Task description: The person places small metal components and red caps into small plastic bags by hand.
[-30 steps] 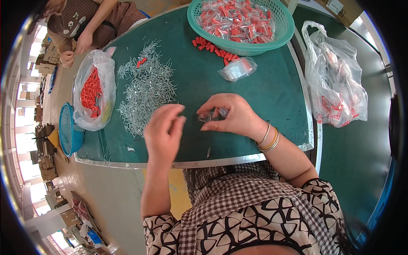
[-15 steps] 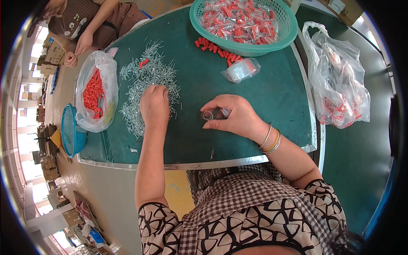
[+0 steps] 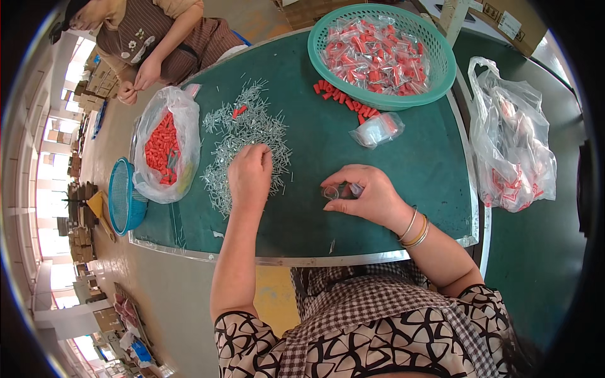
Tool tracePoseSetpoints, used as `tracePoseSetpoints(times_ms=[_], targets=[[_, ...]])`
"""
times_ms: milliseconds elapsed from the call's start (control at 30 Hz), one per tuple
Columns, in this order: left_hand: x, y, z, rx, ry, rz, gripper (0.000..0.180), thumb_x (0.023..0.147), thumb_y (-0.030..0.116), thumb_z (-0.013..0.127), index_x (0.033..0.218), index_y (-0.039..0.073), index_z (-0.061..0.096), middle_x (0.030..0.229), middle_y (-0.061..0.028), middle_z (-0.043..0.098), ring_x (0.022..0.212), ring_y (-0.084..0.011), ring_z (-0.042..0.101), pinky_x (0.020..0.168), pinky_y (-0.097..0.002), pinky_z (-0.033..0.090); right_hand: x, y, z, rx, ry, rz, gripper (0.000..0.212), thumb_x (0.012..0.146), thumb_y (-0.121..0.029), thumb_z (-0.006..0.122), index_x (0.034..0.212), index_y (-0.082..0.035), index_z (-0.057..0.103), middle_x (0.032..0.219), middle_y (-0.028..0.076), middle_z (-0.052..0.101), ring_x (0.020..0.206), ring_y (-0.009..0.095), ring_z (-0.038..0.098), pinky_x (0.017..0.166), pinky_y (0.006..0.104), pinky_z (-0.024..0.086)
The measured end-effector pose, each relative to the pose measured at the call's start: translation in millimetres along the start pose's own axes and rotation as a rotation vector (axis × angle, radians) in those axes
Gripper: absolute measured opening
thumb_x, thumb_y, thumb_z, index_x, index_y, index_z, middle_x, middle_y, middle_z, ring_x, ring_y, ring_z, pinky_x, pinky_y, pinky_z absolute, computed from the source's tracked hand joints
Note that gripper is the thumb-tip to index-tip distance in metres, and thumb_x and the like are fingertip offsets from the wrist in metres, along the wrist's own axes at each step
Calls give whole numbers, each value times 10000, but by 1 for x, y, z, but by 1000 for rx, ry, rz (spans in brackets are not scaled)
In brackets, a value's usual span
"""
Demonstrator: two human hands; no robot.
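Left hand (image 3: 251, 171), one pin heap (image 3: 251, 128); right hand (image 3: 373, 200), one clear bag (image 3: 331, 193)

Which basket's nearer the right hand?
The green round plastic basket, heaped with bagged red tubes, ahead of the right hand; the blue plastic basket is farther left.

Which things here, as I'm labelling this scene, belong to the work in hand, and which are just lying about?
Apparently in use:
left hand, at the metal pins
right hand, holding a clear plastic item
likely red pieces and green basket of packets

Seemingly lying about:
blue basket
carrier bag, contents unclear
cardboard box
white scrap
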State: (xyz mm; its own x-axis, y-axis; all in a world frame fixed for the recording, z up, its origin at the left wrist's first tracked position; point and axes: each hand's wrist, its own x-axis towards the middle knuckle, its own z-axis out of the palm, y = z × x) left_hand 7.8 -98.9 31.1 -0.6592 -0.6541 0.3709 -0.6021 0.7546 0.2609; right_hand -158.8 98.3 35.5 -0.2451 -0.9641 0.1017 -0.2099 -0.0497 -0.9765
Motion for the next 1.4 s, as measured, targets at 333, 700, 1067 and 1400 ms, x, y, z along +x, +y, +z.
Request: tracePoseSetpoints(times_ms=[333, 700, 1067, 1400], targets=[[13, 2, 16, 223, -160, 33, 48, 795, 67, 678, 831, 36, 679, 852, -131, 636, 819, -335, 626, 735, -435, 502, 4, 0, 1, -38, 8, -8, 327, 718, -155, 835, 1006, -60, 712, 888, 39, 675, 748, 143, 618, 687, 272, 549], [-2, 3, -1, -359, -76, -251, 144, 841, 73, 685, 949, -22, 688, 791, -64, 668, 660, -139, 603, 622, -286, 488, 1, -2, -1, 61, -1, 23, 338, 725, -160, 834, 1026, -66, 715, 906, 39, 674, 748, 135, 594, 685, 272, 524], [-23, 67, -47, -631, -180, -190, 127, 850, 36, 679, 968, -10, 669, 796, -56, 661, 643, -130, 604, 583, -255, 474, 4, 7, 3, 60, 44, 28, 381, 697, -148, 855, 1046, -77, 719, 897, 8, 678, 713, 99, 562, 658, 257, 481], [-27, 94, -62, 87, -202, 518, 185, 758, 8, 716, 927, 33, 643, 897, -74, 638, 810, -263, 622, 680, -386, 498, 1, 4, 4, 27, 44, 1, 405, 677, -142, 874, 1043, -78, 714, 856, -5, 654, 685, 99, 518, 636, 250, 458]])
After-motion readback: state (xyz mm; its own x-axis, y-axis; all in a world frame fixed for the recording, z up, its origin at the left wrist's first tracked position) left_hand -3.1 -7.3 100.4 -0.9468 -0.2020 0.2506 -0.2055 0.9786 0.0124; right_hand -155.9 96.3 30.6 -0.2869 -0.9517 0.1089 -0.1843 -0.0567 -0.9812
